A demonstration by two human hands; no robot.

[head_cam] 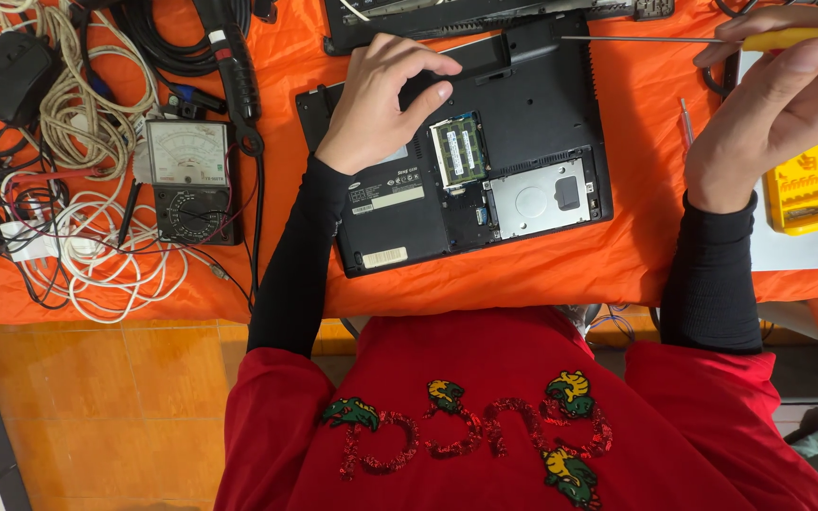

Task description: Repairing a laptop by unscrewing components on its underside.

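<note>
A black laptop lies upside down on the orange cloth, with its bottom cover off. A green memory module and a silver hard drive show in the open bays. My left hand rests on the laptop's base near the battery end, fingers curled on the casing. My right hand is raised at the right and holds a yellow-handled screwdriver. Its thin shaft points left, above the laptop's far right corner.
An analog multimeter sits left of the laptop among tangled white and black cables. A black mouse lies far left. A yellow plastic case stands at the right. Another dark device lies beyond the laptop.
</note>
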